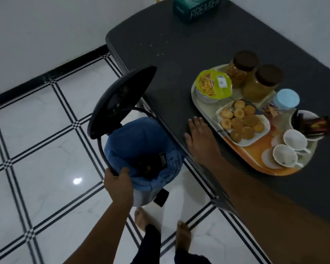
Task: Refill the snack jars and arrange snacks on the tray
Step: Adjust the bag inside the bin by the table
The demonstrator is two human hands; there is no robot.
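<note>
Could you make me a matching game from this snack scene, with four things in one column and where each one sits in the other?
Things:
1. biscuit plate
2. tissue box
3. bin
4. right hand

Places:
A. on the floor beside the table, lid up
B. flat on the table edge, next to the tray
C. at the table's far end
D. on the tray, between the foil-topped cup and the white cups

Pairs: 1-D, 2-C, 3-A, 4-B
</note>
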